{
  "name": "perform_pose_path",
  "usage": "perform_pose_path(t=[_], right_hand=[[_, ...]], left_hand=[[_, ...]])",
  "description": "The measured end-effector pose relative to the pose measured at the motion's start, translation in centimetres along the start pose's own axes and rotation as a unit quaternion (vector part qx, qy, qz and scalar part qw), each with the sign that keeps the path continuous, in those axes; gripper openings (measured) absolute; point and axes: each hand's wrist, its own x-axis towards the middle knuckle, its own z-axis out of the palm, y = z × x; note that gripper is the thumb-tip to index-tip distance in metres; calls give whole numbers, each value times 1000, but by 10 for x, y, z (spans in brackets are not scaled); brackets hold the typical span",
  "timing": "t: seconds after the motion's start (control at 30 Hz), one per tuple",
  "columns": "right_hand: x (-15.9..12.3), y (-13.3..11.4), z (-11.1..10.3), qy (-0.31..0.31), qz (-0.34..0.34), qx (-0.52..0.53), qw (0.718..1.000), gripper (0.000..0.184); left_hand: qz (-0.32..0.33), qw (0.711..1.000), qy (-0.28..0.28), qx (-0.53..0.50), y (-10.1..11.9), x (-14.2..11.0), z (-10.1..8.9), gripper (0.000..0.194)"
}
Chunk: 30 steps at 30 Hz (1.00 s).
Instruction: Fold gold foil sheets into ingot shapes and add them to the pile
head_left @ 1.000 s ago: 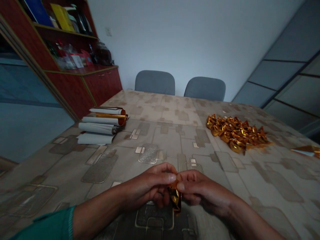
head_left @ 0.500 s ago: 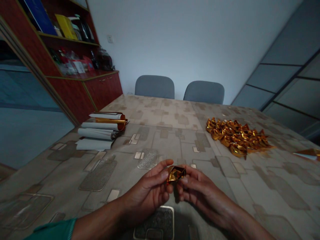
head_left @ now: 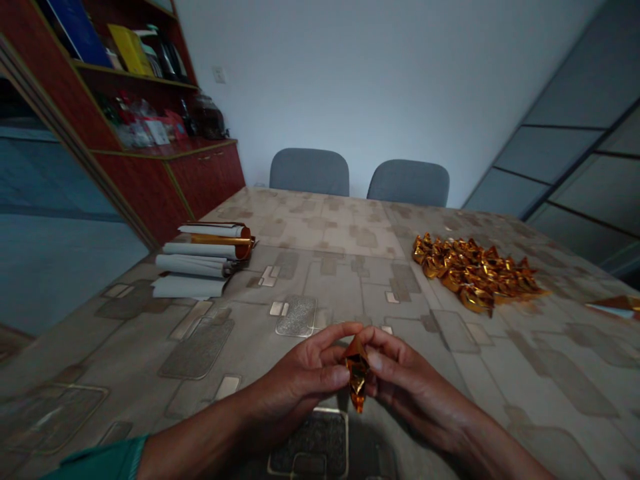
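Observation:
A small folded piece of gold foil (head_left: pixel 357 372) hangs point-down between my hands, low over the table's near edge. My left hand (head_left: pixel 305 375) pinches its left side with the thumb and fingers. My right hand (head_left: pixel 407 377) grips its right side, and the fingers of both hands meet above it. A heap of several folded gold foil ingots (head_left: pixel 473 275) lies on the table to the far right of my hands. Neither hand touches that heap.
Rolled white-backed gold foil sheets (head_left: pixel 200 259) lie on the patterned table (head_left: pixel 325 273) at left. A loose foil sheet (head_left: pixel 615 307) sits at the right edge. Two grey chairs (head_left: pixel 359 175) stand behind the table, and a red wooden cabinet (head_left: pixel 205 180) stands at left.
The foil piece has turned from lying flat across my fingers to hanging upright, point down. My hands have closed in around it, with their fingers now meeting above it.

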Motion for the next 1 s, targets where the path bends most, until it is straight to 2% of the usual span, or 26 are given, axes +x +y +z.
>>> perform_pose_path(t=[0.13, 0.3, 0.47, 0.63, 0.83, 1.0], right_hand=[[0, 1, -1, -11, 9, 6, 1000, 31], [-1, 1, -2, 21, 35, -2, 999, 32], [-2, 1, 1, 13, 72, 9, 997, 36], [1, 7, -1, -16, 54, 14, 998, 31], [2, 10, -5, -4, 61, 1, 998, 35], [1, 9, -5, 1, 70, -9, 997, 36]], left_hand=[[16, 1000, 25, -4, -1, 0, 0, 53], [5, 998, 65, 5, 0, -2, 3, 29], [2, 997, 77, 5, -3, -2, 5, 31], [24, 996, 87, 17, -12, -1, 1, 26], [12, 996, 89, -12, -14, 1, 2, 24], [32, 994, 101, 4, -15, 1, 2, 27]])
